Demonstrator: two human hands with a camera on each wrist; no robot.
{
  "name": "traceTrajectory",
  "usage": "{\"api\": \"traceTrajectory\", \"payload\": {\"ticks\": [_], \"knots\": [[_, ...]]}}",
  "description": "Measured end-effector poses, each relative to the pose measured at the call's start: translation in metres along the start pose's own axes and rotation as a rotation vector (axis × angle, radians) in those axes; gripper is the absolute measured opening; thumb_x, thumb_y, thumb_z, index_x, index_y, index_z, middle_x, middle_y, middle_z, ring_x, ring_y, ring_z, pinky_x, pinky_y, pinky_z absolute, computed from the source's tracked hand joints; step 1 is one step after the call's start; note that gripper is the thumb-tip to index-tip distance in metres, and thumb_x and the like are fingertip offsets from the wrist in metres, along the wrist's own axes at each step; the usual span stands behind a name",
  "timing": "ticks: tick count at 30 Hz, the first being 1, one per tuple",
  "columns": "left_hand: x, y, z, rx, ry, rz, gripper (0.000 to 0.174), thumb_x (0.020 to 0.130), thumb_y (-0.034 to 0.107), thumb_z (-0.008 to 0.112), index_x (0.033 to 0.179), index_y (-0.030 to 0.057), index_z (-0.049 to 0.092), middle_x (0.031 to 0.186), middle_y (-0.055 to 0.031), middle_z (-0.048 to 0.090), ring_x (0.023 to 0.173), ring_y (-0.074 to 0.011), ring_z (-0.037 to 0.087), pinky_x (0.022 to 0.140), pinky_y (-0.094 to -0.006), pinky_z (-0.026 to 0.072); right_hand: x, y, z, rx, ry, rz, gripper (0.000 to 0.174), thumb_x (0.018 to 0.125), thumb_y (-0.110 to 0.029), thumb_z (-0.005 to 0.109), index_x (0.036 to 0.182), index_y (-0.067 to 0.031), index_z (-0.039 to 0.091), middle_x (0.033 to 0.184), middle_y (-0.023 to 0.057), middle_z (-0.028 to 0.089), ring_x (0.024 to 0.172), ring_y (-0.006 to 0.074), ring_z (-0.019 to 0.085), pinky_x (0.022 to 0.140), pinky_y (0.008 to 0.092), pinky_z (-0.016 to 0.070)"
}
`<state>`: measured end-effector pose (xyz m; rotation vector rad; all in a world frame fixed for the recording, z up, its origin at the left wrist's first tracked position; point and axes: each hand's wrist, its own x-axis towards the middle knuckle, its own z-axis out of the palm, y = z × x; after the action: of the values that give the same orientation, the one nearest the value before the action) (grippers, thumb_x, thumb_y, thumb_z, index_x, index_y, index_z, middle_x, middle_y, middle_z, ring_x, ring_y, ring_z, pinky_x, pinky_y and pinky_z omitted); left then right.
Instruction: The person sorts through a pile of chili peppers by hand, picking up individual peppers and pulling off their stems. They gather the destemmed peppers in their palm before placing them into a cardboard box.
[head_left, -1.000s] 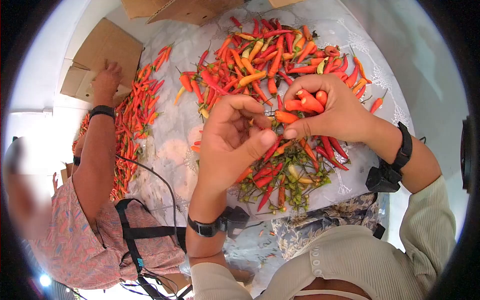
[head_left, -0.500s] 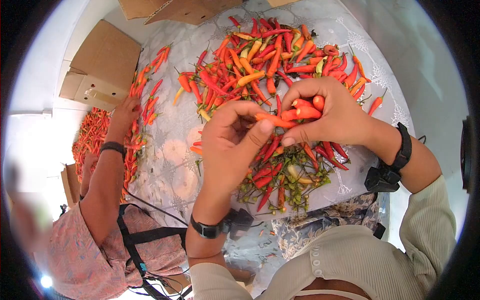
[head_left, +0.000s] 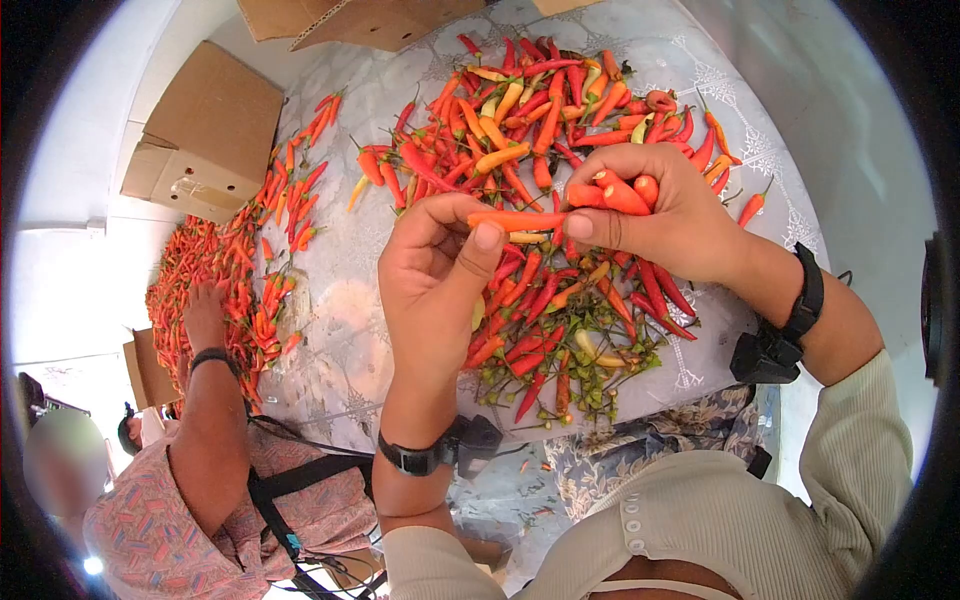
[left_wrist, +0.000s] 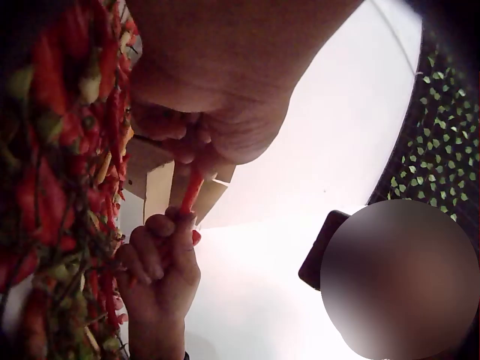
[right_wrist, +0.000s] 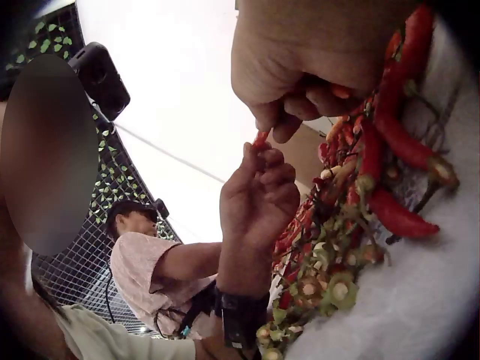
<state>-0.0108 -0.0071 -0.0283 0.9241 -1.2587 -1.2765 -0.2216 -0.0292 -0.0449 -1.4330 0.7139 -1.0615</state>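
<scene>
An orange-red chili pepper (head_left: 515, 221) lies level between the two hands in the head view. My left hand (head_left: 425, 270) pinches one end between thumb and fingers. At the other end are the thumb and forefinger of my right hand (head_left: 680, 225), which also holds several stemless chilies (head_left: 625, 198) with their cut ends showing. The left wrist view shows the same chili (left_wrist: 192, 191) running between the fingers of both hands. Below the hands lies a heap of green stems and caps (head_left: 600, 385) mixed with red chilies. Beyond them spreads a pile of whole chilies (head_left: 510, 125).
At left, another person's hand (head_left: 205, 310) touches a large heap of red chilies (head_left: 195, 265). A cardboard box (head_left: 210, 130) stands behind that heap, and another box (head_left: 370, 25) is at the table's far edge. A patterned cloth (head_left: 340, 350) covers the table.
My left hand has taken hold of the orange-red chili and moved left, so it stretches level between both hands. The other person's hand has moved from the box down to the heap.
</scene>
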Motion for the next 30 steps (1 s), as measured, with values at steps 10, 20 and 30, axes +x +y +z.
{"api": "traceTrajectory", "payload": {"ticks": [10, 20, 30], "knots": [[-0.002, 0.001, 0.003, 0.052, -0.016, 0.072, 0.025, 0.082, 0.003, 0.073, 0.101, 0.0, 0.057, 0.092, -0.0038, 0.063, 0.083, -0.0086, 0.059, 0.074, -0.0225, 0.0481, -0.003, -0.004, -0.001, 0.071, -0.092, 0.232, 0.018, 0.086, -0.017, 0.07, 0.091, -0.0009, 0.063, 0.079, 0.0008, 0.063, 0.071, 0.0068, 0.059, 0.065, 0.0225, 0.048], [-0.007, 0.002, 0.012, 0.242, -0.006, 0.057, 0.016, 0.082, 0.004, 0.072, 0.092, 0.0005, 0.061, 0.083, -0.0026, 0.065, 0.069, -0.0042, 0.057, 0.06, -0.0171, 0.0455, -0.002, -0.005, -0.002, -0.133, -0.131, 0.072, 0.018, 0.079, -0.014, 0.077, 0.088, -0.0018, 0.066, 0.077, -0.0021, 0.062, 0.07, 0.0037, 0.052, 0.063, 0.0205, 0.0425], [-0.007, 0.004, 0.011, 0.295, -0.045, 0.093, 0.015, 0.083, 0.004, 0.07, 0.094, -0.0005, 0.061, 0.085, -0.0054, 0.067, 0.071, -0.0065, 0.058, 0.064, -0.0187, 0.0468, -0.003, -0.006, -0.002, -0.118, -0.148, 0.143, 0.024, 0.079, -0.02, 0.077, 0.093, -0.0019, 0.069, 0.076, 0.0, 0.062, 0.071, 0.0053, 0.054, 0.064, 0.0231, 0.0439]]}}
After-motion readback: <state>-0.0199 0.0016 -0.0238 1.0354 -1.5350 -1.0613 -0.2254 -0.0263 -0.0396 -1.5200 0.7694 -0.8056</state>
